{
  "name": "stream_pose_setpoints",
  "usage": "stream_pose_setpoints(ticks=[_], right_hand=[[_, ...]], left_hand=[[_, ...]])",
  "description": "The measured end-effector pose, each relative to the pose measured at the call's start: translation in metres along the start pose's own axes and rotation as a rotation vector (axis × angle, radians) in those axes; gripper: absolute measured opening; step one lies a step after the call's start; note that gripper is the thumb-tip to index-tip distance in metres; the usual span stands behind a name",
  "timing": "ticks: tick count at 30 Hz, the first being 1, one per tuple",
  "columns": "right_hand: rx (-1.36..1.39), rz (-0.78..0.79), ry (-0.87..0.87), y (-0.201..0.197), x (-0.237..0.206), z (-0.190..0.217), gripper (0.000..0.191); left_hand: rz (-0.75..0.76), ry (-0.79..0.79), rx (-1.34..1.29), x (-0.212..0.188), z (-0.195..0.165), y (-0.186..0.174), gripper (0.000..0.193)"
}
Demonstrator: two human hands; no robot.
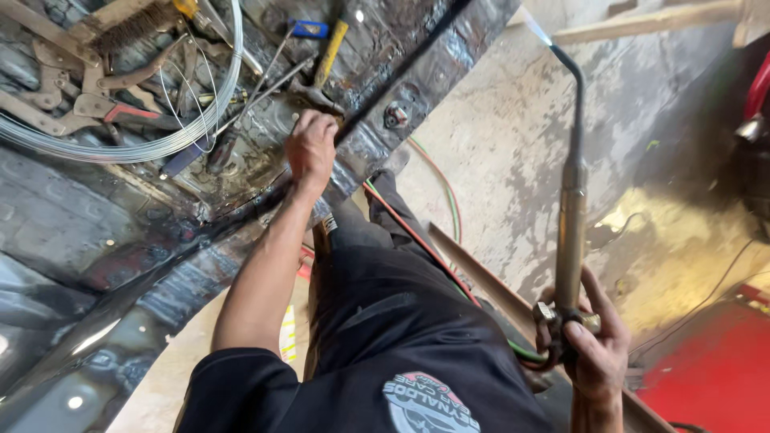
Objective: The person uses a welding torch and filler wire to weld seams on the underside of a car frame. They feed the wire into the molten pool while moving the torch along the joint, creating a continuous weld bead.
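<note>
We grip a lit torch [571,216] in our right hand [589,345], flame held away from the metal panel [160,240], where our left hand [311,148] closes around a rod [401,76].

The left arm stretches straight out over the dark metal panel [120,265], bare to the sleeve. The left hand [311,148] rests knuckles-up on it, fingers curled under; its grip is hidden. Well clear of the panel, the right hand [589,337] is raised, fist wrapped tight around the torch [571,216].
</note>
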State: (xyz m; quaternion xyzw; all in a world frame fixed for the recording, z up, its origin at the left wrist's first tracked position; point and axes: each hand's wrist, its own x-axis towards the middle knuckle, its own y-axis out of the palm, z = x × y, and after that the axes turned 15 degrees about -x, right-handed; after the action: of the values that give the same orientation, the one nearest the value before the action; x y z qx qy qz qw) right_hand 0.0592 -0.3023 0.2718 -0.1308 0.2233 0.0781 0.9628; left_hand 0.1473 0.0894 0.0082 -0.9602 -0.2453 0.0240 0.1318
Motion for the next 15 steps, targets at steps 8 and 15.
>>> stream_pose_setpoints(ticks=[8, 15], right_hand=[[-0.094, 0.04, 0.062, 0.016, 0.007, -0.002, 0.089], [-0.134, 0.002, 0.069, 0.008, 0.003, -0.013, 0.087]], left_hand=[[0.111, 0.174, 0.164, -0.038, -0.001, -0.001, 0.011], [-0.124, -0.254, -0.151, -0.02, -0.001, -0.003, 0.014]])
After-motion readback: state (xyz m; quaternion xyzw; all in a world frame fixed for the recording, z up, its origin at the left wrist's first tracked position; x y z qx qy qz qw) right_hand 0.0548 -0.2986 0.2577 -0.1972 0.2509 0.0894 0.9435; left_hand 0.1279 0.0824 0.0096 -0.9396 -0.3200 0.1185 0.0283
